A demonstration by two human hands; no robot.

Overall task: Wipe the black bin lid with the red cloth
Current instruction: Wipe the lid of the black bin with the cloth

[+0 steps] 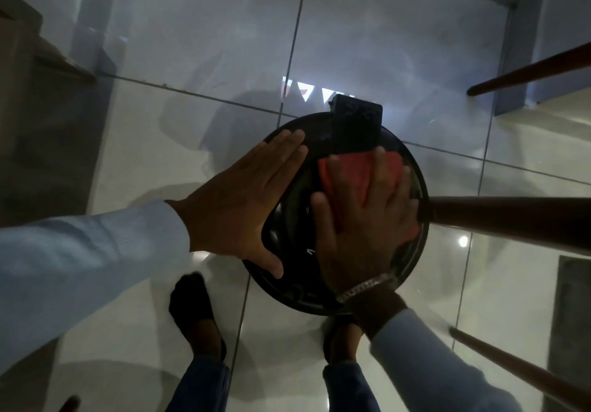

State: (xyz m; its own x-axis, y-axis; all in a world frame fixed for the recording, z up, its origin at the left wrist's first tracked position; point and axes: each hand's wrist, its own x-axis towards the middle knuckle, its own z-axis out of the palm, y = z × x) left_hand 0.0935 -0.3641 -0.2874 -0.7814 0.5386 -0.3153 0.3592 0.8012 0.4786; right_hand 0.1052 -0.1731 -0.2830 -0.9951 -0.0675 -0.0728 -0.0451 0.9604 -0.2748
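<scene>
A round black bin lid [412,258] sits on a bin standing on the tiled floor, seen from straight above, with its hinge block [358,117] at the far side. My right hand [367,216] lies flat on the red cloth [355,172], pressing it onto the middle of the lid; fingers spread over the cloth. My left hand [236,207] rests flat on the lid's left edge, fingers together and extended, holding nothing. A metal bracelet circles my right wrist.
Dark wooden furniture legs [511,213] reach in from the right, one touching the lid's right rim; others stand at the upper right [527,72] and lower right [518,370]. My feet [195,312] stand just below the bin. A dark mat [574,309] lies at the right edge.
</scene>
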